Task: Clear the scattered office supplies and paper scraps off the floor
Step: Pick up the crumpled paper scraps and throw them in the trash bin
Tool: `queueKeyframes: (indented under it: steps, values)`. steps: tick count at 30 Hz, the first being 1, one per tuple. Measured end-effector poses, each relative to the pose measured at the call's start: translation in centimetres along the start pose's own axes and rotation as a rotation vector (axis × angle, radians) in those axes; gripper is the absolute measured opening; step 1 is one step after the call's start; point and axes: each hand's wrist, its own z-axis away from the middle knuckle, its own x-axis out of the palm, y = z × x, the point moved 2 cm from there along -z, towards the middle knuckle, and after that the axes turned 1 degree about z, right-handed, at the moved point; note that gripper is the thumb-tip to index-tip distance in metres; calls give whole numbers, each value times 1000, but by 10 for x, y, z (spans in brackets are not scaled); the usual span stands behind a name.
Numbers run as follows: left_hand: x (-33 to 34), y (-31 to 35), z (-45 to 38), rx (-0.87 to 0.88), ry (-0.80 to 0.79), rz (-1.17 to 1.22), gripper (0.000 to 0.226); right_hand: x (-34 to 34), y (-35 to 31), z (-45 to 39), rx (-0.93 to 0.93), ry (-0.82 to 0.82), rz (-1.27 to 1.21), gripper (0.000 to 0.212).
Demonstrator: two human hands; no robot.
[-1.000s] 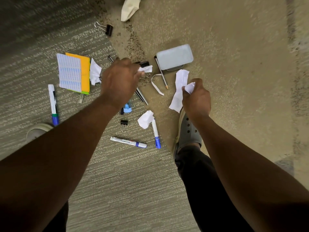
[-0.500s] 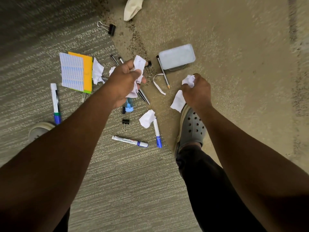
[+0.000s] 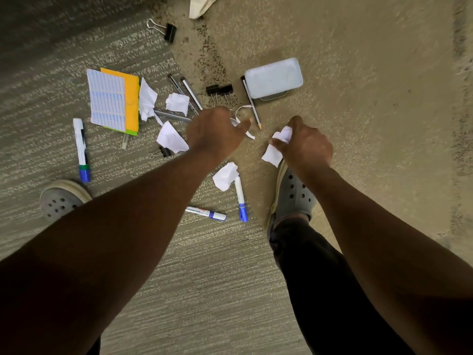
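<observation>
My left hand (image 3: 215, 134) hovers palm down over a thin white paper strip (image 3: 249, 134), thumb spread, with nothing seen in it; its fingertips are hidden. My right hand (image 3: 305, 147) grips a crumpled white paper (image 3: 277, 147) above my right shoe (image 3: 291, 198). Several paper scraps lie on the carpet: one (image 3: 147, 101) by the sticky notes (image 3: 108, 98), one (image 3: 177, 103) on the pens (image 3: 188, 93), one (image 3: 171, 138) at my left hand's edge, one (image 3: 225, 175) by a marker (image 3: 240, 198).
A pale blue tin (image 3: 273, 78) lies beside a pencil (image 3: 252, 103) and black binder clips (image 3: 220, 89). Another clip (image 3: 166, 30) lies far up, a small one (image 3: 161, 152) near the scraps. Two more markers (image 3: 82, 149) (image 3: 206, 213) lie near my left shoe (image 3: 61, 198).
My left hand let go of the scraps it held; two now lie on the carpet by the pens. It moved right over the strip. My right hand bunched its paper tighter.
</observation>
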Motion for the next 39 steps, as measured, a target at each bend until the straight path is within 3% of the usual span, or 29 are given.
queueKeyframes:
  steps: [4, 6, 10, 13, 16, 18, 22, 25, 30, 36, 39]
  values:
    - [10, 16, -2, -52, 73, -4, 47, 10, -5, 2, -17, -44, 147, 72]
    - [12, 19, -1, -73, 103, 1, 39, 13, -6, 2, -25, -25, 154, 66]
    - [10, 12, 1, -71, 94, 60, 38, 16, -8, 3, -80, -2, 201, 34]
    - [4, -5, 10, -95, 66, 159, 27, 16, -6, 6, -26, 23, 182, 45]
    - [3, -23, 26, -39, -25, 201, 10, 11, -5, 3, 63, 23, 126, 59]
    - [9, -32, 37, 4, -106, 192, 14, 9, -5, 0, 69, -5, 124, 58]
    - [29, -44, 56, -62, -259, 162, 25, 5, -7, -2, 32, -62, 132, 50]
    - [40, -47, 69, -136, -288, 137, 27, 3, -5, 0, -28, -60, 124, 32]
    - [41, -76, 83, -114, -178, -76, 51, 15, -27, 19, -192, 34, -24, 26]
    - [61, -48, 82, 98, -164, -89, 30, 8, -10, 28, -168, 82, -368, 12]
    - [60, -55, 84, 119, -181, -32, 24, 6, -21, 30, -100, 51, -425, 26]
